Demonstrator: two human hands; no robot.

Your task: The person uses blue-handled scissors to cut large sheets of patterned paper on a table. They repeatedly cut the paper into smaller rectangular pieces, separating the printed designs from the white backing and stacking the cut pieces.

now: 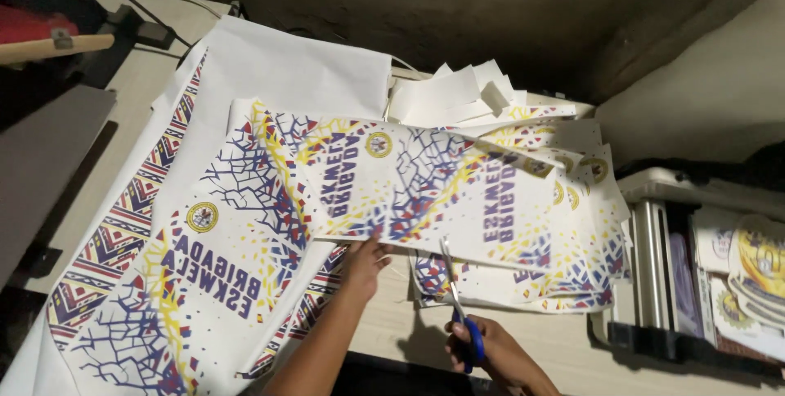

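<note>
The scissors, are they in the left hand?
No, the blue-handled scissors are in the right hand, while the left hand presses the printed sheet.

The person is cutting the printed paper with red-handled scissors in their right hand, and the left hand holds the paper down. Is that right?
Not quite: the scissors' handles are blue, not red. The head view shows the right hand holding blue-handled metal scissors whose blades point up at the edge of the white printed paper sheet with blue, yellow and red patterns, while the left hand presses on that sheet's lower edge.
</note>
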